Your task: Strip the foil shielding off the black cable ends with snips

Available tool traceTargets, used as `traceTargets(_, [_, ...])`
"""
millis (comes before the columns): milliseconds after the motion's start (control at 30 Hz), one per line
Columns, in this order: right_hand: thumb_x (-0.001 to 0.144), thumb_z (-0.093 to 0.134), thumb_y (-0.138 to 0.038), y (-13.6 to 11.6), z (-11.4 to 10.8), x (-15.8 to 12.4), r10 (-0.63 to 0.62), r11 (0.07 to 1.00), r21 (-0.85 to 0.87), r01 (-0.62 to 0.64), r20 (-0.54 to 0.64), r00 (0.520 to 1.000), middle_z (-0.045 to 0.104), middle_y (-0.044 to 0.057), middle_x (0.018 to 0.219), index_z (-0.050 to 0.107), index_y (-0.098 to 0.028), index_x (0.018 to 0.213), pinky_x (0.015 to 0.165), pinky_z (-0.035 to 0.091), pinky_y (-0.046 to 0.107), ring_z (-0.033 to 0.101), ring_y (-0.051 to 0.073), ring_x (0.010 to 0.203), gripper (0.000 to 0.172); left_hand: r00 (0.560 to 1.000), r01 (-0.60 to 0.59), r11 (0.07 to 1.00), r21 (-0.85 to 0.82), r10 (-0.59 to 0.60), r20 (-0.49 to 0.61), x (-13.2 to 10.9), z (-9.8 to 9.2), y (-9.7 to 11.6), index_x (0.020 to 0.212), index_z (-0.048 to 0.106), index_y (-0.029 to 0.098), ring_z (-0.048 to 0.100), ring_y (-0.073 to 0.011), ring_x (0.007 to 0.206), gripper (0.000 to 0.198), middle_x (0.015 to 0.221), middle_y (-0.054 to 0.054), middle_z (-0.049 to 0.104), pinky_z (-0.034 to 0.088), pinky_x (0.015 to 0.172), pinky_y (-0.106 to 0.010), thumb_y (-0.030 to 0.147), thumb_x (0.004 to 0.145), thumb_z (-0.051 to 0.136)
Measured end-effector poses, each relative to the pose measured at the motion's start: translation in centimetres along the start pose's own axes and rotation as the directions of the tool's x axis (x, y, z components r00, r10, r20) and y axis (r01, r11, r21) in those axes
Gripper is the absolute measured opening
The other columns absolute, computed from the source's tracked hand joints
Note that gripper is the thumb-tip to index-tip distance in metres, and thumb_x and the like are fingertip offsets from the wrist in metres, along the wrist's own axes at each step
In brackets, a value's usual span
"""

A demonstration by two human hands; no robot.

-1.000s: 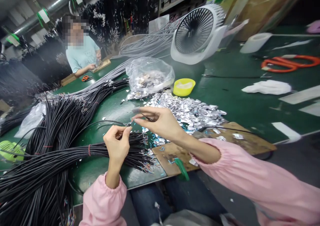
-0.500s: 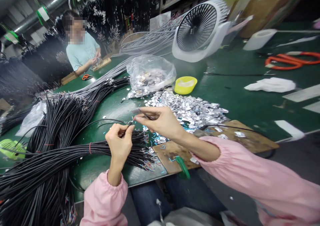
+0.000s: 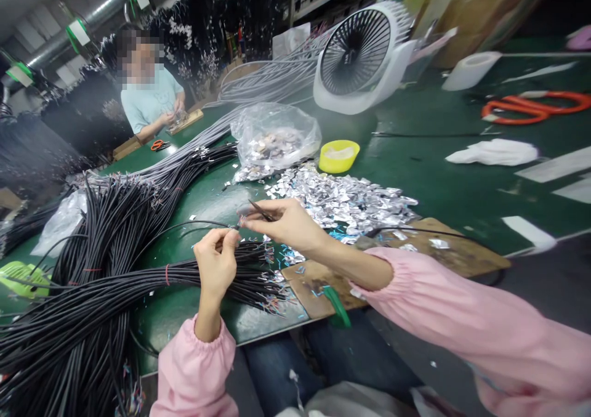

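My left hand [image 3: 216, 260] pinches a black cable [image 3: 198, 222] close to its end, thumb over forefinger. Just right of it, the fingertips of my right hand [image 3: 289, 225] meet at the cable's end, where the thin inner wires are too small to make out. A dark, slim, pointed tool, apparently tweezers [image 3: 261, 210], lies in my right hand with its tip sticking up to the left. Below both hands lies a bundle of black cables [image 3: 180, 274], its stripped coloured ends to the right.
Beyond my right hand spreads a heap of silver foil scraps [image 3: 351, 198], with a clear bag [image 3: 277, 137], a yellow cup [image 3: 339, 157] and a white fan [image 3: 364, 60] behind. A wooden board [image 3: 318, 281] lies at the table edge. Orange-handled scissors [image 3: 517, 110] lie right. A co-worker [image 3: 150, 100] sits across.
My right hand has moved slightly left, nearer to my left hand, and the dark tool's tip now points up and shows more. My left thumb has drawn back a little.
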State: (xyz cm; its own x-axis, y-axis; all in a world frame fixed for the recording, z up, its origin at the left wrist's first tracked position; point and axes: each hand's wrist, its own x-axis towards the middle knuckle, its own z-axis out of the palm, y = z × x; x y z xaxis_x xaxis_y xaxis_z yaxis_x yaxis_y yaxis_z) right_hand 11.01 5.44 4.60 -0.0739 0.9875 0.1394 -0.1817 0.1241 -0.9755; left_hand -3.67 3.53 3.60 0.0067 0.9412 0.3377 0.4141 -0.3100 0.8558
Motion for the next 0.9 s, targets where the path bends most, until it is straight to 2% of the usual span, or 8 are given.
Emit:
traceTargets(100, [0.060, 0.068, -0.030, 0.0, 0.0, 0.0, 0.094, 0.993, 0.061, -0.097, 0.058, 0.994, 0.070, 0.008, 0.072, 0.071, -0.009, 0.086, 0.033, 0.031, 0.019, 0.041, 0.003, 0.035, 0.034, 0.998, -0.004, 1.000, 0.011, 0.003, 0.058, 0.1, -0.2, -0.1, 0.061, 0.059, 0.015, 0.052, -0.0099, 0.053, 0.031, 0.056, 0.000, 0.058, 0.037, 0.051, -0.020, 0.034, 0.083, 0.050])
traceTargets(167, [0.062, 0.067, -0.034, -0.1, 0.1, -0.2, 0.092, 0.990, 0.096, -0.101, 0.089, 0.992, 0.071, 0.011, 0.080, 0.070, -0.009, 0.092, 0.032, 0.030, 0.019, 0.038, 0.002, 0.033, 0.039, 0.998, -0.005, 1.000, 0.028, 0.003, 0.063, 0.1, -0.2, -0.1, 0.060, 0.059, 0.015, 0.052, -0.0101, 0.052, 0.032, 0.056, 0.000, 0.058, 0.037, 0.051, -0.020, 0.034, 0.083, 0.049])
traceTargets(300, [0.056, 0.075, -0.034, 0.1, -0.1, -0.2, 0.039, 0.999, 0.025, -0.039, -0.011, 0.999, 0.071, 0.009, 0.077, 0.071, -0.011, 0.087, 0.037, 0.041, 0.022, 0.049, 0.007, 0.040, 0.039, 0.999, -0.024, 0.996, 0.090, 0.021, 0.029, 0.1, 0.1, 0.1, 0.061, 0.061, 0.015, 0.053, -0.0105, 0.052, 0.028, 0.057, -0.001, 0.060, 0.039, 0.052, -0.020, 0.034, 0.081, 0.052])
traceTargets(400, [0.050, 0.079, -0.029, 0.4, -0.3, 0.1, -0.041, 0.999, -0.026, 0.039, -0.103, 0.994, 0.070, 0.007, 0.071, 0.072, -0.013, 0.074, 0.057, 0.054, 0.028, 0.063, 0.016, 0.059, 0.031, 0.999, -0.024, 0.992, 0.123, 0.028, -0.033, 0.2, 0.5, 0.2, 0.063, 0.063, 0.015, 0.053, -0.0104, 0.052, 0.025, 0.057, -0.001, 0.061, 0.040, 0.052, -0.020, 0.034, 0.078, 0.056])
traceTargets(567, [0.055, 0.075, -0.026, 0.3, -0.9, 0.2, -0.068, 0.998, -0.014, 0.068, -0.005, 0.998, 0.069, 0.004, 0.067, 0.072, -0.011, 0.087, 0.067, 0.055, 0.032, 0.065, 0.018, 0.067, 0.036, 0.999, -0.032, 0.994, 0.100, 0.035, -0.026, 0.4, 0.6, -0.1, 0.065, 0.063, 0.015, 0.053, -0.0102, 0.052, 0.024, 0.058, -0.001, 0.061, 0.040, 0.050, -0.020, 0.034, 0.079, 0.056])
traceTargets(667, [0.061, 0.070, -0.023, 0.1, -1.1, 0.1, -0.119, 0.991, -0.062, 0.118, -0.020, 0.993, 0.070, 0.005, 0.074, 0.071, -0.010, 0.094, 0.069, 0.054, 0.031, 0.064, 0.016, 0.069, 0.036, 0.995, -0.082, 0.987, 0.139, 0.088, -0.043, 0.6, 0.6, -0.3, 0.072, 0.066, 0.015, 0.054, -0.0106, 0.056, 0.020, 0.064, -0.002, 0.062, 0.041, 0.053, -0.020, 0.030, 0.081, 0.056])
traceTargets(800, [0.072, 0.058, -0.018, -0.2, -1.4, 0.0, -0.223, 0.942, -0.271, 0.198, -0.063, 0.973, 0.070, 0.007, 0.093, 0.069, -0.012, 0.100, 0.070, 0.051, 0.028, 0.064, 0.016, 0.077, 0.031, 0.978, -0.202, 0.874, 0.443, 0.200, 0.052, 0.3, 0.6, -0.2, 0.080, 0.069, 0.018, 0.054, -0.0113, 0.062, 0.008, 0.071, -0.001, 0.061, 0.040, 0.062, -0.023, 0.016, 0.076, 0.063])
traceTargets(900, [0.074, 0.056, -0.013, -0.2, -1.7, 0.0, -0.165, 0.731, -0.641, 0.236, 0.169, 0.972, 0.071, 0.006, 0.094, 0.071, -0.017, 0.097, 0.074, 0.048, 0.029, 0.064, 0.019, 0.085, 0.028, 0.978, -0.182, 0.803, 0.568, 0.088, 0.189, -0.3, -0.1, 0.2, 0.076, 0.067, 0.018, 0.050, -0.0104, 0.055, 0.007, 0.066, 0.002, 0.058, 0.038, 0.058, -0.023, 0.013, 0.072, 0.068])
